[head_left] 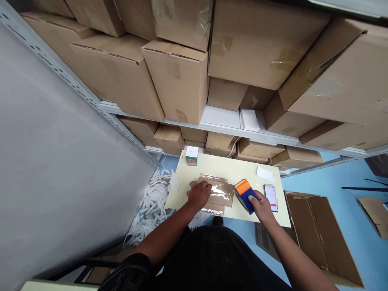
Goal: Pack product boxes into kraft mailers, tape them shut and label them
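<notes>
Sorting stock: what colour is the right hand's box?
The box is blue with an orange end; head view.

blue-orange box (244, 195) pt. hidden by R hand (262, 207), phone scrn (270, 199) blurry

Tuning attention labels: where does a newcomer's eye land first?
Probably the blue-and-orange rectangular box in the right hand, vivid against the pale yellow table. Next, the left hand on shiny, flat brown cardboard left of it; then brown cardboard boxes on white shelves beyond.
</notes>
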A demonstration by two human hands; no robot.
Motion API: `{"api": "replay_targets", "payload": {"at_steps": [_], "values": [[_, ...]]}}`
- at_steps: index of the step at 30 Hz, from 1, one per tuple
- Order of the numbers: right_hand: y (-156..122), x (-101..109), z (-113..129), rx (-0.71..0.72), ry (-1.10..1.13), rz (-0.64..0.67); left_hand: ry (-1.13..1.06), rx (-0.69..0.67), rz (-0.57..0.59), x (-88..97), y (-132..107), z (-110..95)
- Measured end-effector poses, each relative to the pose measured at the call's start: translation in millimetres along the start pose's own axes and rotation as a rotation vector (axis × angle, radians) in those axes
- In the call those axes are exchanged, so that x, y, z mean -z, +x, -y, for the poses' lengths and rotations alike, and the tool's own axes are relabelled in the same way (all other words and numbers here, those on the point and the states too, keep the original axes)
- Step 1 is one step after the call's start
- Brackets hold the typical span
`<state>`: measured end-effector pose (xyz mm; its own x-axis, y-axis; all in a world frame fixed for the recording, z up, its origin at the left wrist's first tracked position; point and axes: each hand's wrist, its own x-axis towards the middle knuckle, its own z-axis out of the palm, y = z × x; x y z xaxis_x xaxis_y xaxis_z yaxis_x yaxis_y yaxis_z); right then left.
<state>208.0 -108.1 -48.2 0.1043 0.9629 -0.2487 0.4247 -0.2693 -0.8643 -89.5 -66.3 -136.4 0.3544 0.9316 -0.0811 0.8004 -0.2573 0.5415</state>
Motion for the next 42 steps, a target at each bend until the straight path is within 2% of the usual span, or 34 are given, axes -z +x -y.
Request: {"api": "replay_targets", "payload": {"at_steps": [4, 6, 8, 10, 14, 18, 22, 25, 35, 39, 42], "values": [[16.5, -41.3, 27.6, 0.031, -0.091, 0.156, -0.078, 0.070, -0.046, 7.4, -1.1, -6.9], [25.0, -57.8, 31.7, 0.046, -0.154, 0.195, -0.235, 0.109, -0.084, 17.4, -0.5, -8.6], [30.7, -67.1, 33.0, 0.072, -0.229, 0.211, -0.484, 0.147, -0.128, 29.6, -0.4, -9.0], [33.4, -70.6, 34.0, 0.097, -0.297, 0.208, -0.761, 0.184, -0.129, 40.8, -1.6, -9.1], [32.5, -71.5, 38.2, 0.123, -0.356, 0.206, -1.148, 0.286, 0.001, 51.9, -6.3, -10.9], [30.8, -73.5, 43.3, 0.137, -0.373, 0.212, -1.387, 0.402, 0.041, 50.3, -10.3, -12.3], [32.9, -74.9, 47.4, 0.140, -0.437, 0.234, -1.625, 0.457, 0.100, 44.1, -11.5, -9.8], [36.1, -74.9, 49.7, 0.139, -0.434, 0.248, -1.708, 0.499, 0.091, 37.7, -10.3, -8.0], [43.2, -73.5, 47.9, 0.124, -0.360, 0.298, -1.722, 0.552, 0.016, 21.0, -9.0, -8.4], [44.1, -71.7, 47.0, 0.150, -0.386, 0.335, -1.773, 0.544, 0.022, 14.9, -8.9, -7.9], [44.7, -69.8, 46.5, 0.166, -0.394, 0.361, -1.794, 0.569, 0.071, 13.7, -7.3, -6.4]]}}
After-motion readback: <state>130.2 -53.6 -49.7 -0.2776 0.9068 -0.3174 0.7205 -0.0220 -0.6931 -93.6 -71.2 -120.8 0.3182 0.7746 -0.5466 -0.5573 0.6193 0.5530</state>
